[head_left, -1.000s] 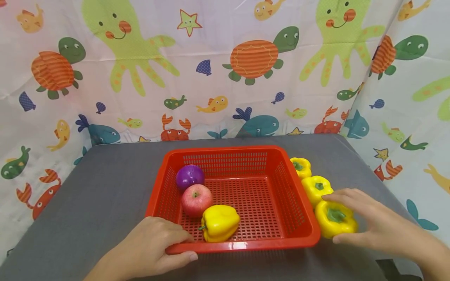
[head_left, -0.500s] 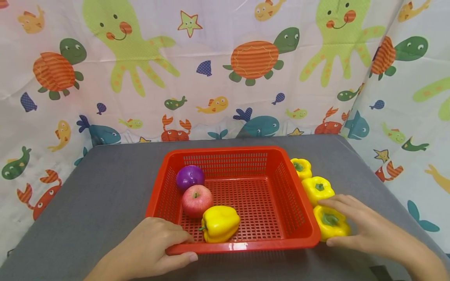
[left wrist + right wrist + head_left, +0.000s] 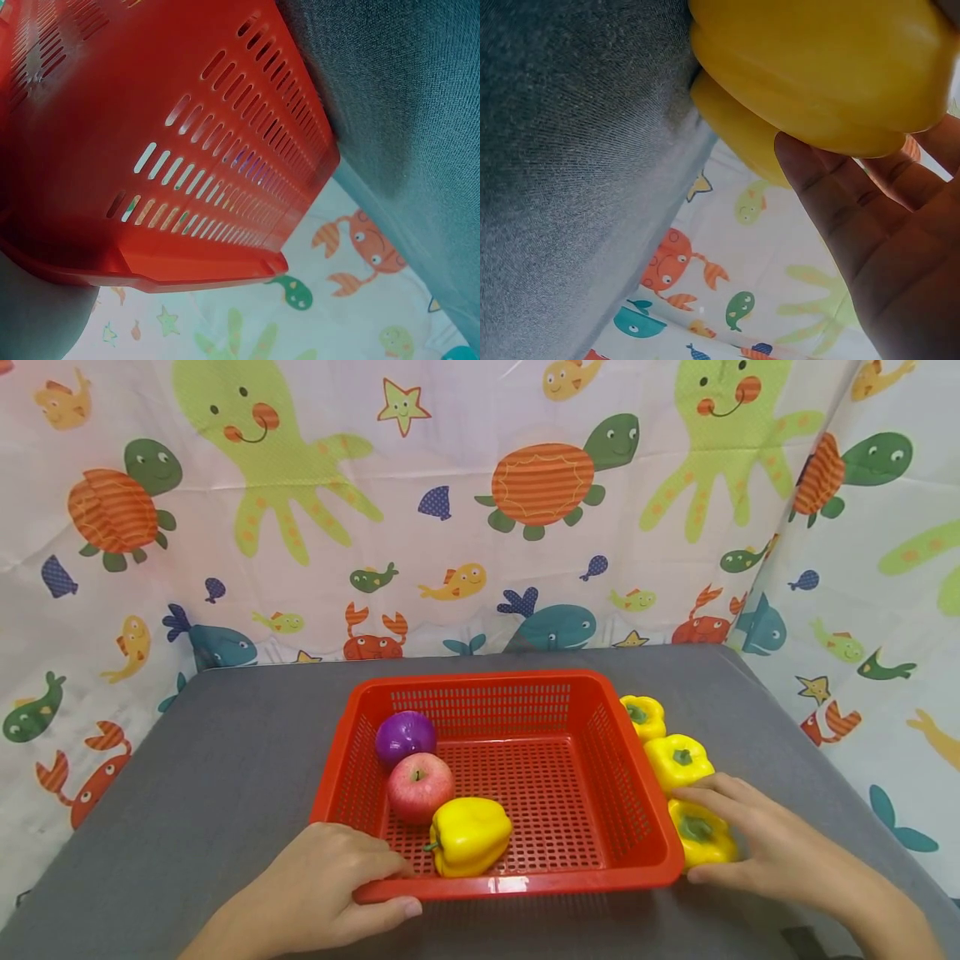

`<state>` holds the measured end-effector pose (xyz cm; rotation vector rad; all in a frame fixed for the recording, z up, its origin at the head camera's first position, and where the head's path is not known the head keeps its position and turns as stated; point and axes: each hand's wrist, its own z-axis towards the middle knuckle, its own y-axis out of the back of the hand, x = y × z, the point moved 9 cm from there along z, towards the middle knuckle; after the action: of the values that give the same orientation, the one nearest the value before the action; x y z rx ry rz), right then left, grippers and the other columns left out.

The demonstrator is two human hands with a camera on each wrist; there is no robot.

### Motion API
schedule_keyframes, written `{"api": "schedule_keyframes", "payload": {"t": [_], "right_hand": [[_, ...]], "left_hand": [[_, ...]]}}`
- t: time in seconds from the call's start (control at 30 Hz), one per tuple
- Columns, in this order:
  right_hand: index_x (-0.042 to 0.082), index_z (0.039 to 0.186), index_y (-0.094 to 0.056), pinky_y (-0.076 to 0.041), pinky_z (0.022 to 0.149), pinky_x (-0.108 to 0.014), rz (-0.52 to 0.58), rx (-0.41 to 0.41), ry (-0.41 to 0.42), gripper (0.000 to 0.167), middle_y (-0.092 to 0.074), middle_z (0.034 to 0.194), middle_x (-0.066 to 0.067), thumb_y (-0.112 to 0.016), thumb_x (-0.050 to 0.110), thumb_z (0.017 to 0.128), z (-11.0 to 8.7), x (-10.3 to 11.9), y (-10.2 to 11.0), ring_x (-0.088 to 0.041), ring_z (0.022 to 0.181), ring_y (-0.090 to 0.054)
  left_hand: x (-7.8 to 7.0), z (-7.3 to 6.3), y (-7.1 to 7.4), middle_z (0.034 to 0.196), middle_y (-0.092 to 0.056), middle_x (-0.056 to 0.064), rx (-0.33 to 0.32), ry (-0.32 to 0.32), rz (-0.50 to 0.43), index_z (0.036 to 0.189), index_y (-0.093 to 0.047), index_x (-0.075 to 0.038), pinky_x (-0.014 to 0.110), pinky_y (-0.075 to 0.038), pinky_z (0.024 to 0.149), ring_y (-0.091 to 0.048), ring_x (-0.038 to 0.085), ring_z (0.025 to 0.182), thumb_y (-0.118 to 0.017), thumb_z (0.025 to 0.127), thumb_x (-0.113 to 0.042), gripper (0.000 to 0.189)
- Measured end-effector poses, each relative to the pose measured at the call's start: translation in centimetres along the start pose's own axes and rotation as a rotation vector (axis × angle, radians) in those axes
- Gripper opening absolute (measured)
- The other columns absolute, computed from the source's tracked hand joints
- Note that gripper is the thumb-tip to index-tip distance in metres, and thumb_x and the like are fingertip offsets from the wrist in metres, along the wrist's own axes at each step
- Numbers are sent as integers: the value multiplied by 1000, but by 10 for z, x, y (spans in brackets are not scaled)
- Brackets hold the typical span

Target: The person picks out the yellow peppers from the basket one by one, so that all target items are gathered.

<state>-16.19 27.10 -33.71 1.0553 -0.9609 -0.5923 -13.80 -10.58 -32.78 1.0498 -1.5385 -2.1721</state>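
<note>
My left hand (image 3: 315, 885) grips the near left corner of a red plastic basket (image 3: 577, 881), thumb outside the rim and fingers over it. Inside, along the left, lie a purple onion-like ball (image 3: 405, 737), a red apple (image 3: 421, 788) and a yellow bell pepper (image 3: 471, 837) on its side. My right hand (image 3: 765, 852) holds the nearest yellow bell pepper (image 3: 701, 835) outside the basket's right wall, thumb in front and fingers behind. In the right wrist view, fingertips touch that pepper's (image 3: 825, 67) side. The left wrist view shows the basket's slotted wall (image 3: 202, 150).
Two more yellow peppers, a middle one (image 3: 679, 762) and a far one (image 3: 643, 718), line the basket's right side. Everything stands on a grey cloth-covered table (image 3: 225, 760). A curtain (image 3: 450, 543) printed with sea animals hangs behind and at the sides.
My right hand has moved left with the nearest pepper, bringing it up against the basket's right side. The left hand and the basket have stayed in place.
</note>
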Motion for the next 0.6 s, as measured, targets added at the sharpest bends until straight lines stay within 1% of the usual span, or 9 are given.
{"api": "schedule_keyframes", "payload": {"t": [0.13, 0.3, 0.4, 0.47, 0.6], "right_hand": [[25, 134, -61, -56, 75, -30, 13, 8, -29, 77, -56, 126, 8, -87, 55, 69, 0, 0, -2, -16, 109, -52], [27, 136, -60, -56, 76, -33, 12, 32, -58, 77, -56, 127, 8, -85, 57, 70, -1, -2, -4, -18, 111, -52], [29, 136, -59, -56, 76, -34, 6, 31, -39, 76, -56, 127, 9, -86, 55, 70, 0, 0, -1, -18, 111, -51], [31, 136, -59, -57, 75, -32, 18, 28, -39, 76, -56, 127, 12, -86, 56, 70, 0, 1, 3, -16, 111, -51], [29, 135, -60, -57, 72, -32, 2, 22, -4, 73, -56, 123, 14, -84, 58, 72, 5, 9, 13, -12, 108, -51]], "left_hand": [[0, 0, -1, 80, -62, -31, 6, 4, -1, 95, -75, -33, 16, -44, 55, -48, -10, 59, -63, 93, -54, 24], [-1, -1, 0, 81, -62, -29, -7, -23, 23, 95, -75, -33, 16, -43, 56, -48, -10, 60, -64, 92, -52, 23], [-3, -1, 1, 81, -63, -28, -25, -48, 47, 95, -75, -32, 16, -43, 57, -49, -10, 61, -65, 92, -52, 23], [-3, -1, 2, 81, -63, -27, -32, -57, 58, 95, -76, -31, 16, -43, 57, -49, -9, 61, -66, 91, -52, 23], [-4, -2, 3, 80, -63, -27, -48, -68, 73, 95, -76, -30, 16, -42, 57, -49, -9, 61, -67, 91, -52, 23]]}}
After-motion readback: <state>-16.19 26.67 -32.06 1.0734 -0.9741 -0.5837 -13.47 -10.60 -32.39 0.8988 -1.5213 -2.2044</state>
